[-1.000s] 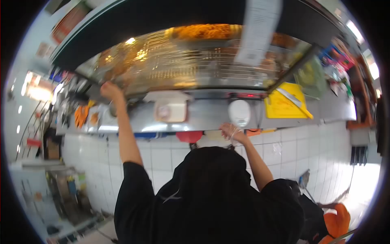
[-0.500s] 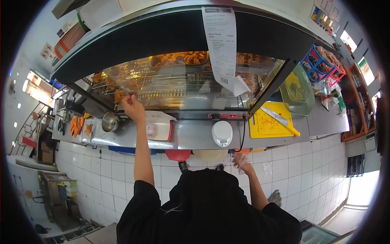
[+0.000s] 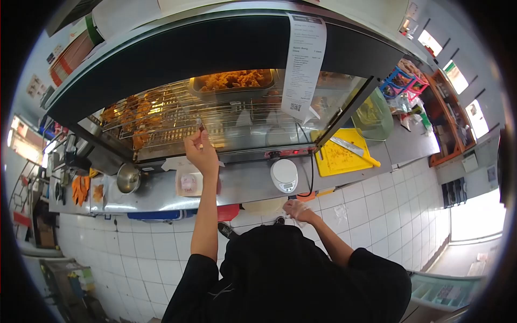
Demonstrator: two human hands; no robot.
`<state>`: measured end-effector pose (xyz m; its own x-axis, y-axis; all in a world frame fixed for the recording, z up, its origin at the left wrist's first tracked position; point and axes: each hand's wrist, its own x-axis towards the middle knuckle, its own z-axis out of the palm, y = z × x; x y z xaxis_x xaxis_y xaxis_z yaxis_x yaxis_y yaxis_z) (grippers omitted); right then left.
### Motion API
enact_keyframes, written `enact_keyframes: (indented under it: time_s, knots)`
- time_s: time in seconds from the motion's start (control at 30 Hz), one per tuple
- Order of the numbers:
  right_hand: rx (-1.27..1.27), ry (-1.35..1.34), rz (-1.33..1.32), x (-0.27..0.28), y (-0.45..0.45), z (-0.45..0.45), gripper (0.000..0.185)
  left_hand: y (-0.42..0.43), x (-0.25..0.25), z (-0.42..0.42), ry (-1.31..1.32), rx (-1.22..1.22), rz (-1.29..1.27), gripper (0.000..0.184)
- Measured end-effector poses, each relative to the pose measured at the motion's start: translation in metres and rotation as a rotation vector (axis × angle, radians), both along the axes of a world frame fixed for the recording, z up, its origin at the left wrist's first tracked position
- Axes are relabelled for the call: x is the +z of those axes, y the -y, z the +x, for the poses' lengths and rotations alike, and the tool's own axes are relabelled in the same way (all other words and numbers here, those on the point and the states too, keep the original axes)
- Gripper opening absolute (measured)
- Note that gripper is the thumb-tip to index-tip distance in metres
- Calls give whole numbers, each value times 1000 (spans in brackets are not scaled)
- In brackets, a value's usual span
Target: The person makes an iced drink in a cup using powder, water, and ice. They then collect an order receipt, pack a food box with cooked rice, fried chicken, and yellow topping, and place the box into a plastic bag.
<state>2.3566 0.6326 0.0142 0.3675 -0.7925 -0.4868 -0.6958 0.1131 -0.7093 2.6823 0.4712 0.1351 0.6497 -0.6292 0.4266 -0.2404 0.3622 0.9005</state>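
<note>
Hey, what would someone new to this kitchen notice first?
Probably the lit glass cabinet across the top, with a metal tray of orange-brown food inside and a long printed slip hanging down its front. The left hand is raised at its glass. To the right on the counter, a bright yellow cutting board with a knife on it stands out.

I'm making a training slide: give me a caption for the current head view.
Left hand at a glass-fronted food cabinet, right hand near a white scale.
</note>
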Motion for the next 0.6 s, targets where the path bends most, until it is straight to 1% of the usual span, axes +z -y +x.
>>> enact_keyframes:
  time_s: [0.1,0.17,0.2,0.23,0.3,0.37,0.43,0.47,0.5,0.53,0.6]
  knots:
    - [472,-178,-489,-10,14,46,24,-4,0,-4,-5,-34,-19,13]
    - [191,10,-178,20,28,94,40,-10,6,-3,-7,-138,-59,13]
    - [213,45,-221,18,35,114,41,-18,8,0,-13,-187,-74,13]
    - [240,82,-264,15,45,137,42,-28,13,6,45,-253,-70,13]
    - [229,60,-205,42,67,195,41,-49,18,24,163,-376,-70,14]
    - [189,281,-328,74,87,240,39,-71,-3,65,109,-405,-22,15]
    - [116,458,-510,85,111,280,42,-95,-27,121,68,-447,28,22]
    - [73,576,-531,83,124,297,47,-106,-34,141,-2,-337,33,27]
    - [36,696,-553,82,137,310,55,-109,-58,172,-6,-166,141,35]
    - [-2,723,-578,85,146,319,61,-115,-70,196,-33,-138,232,40]
    - [-63,780,-626,96,162,334,73,-120,-114,240,-53,-128,406,43]
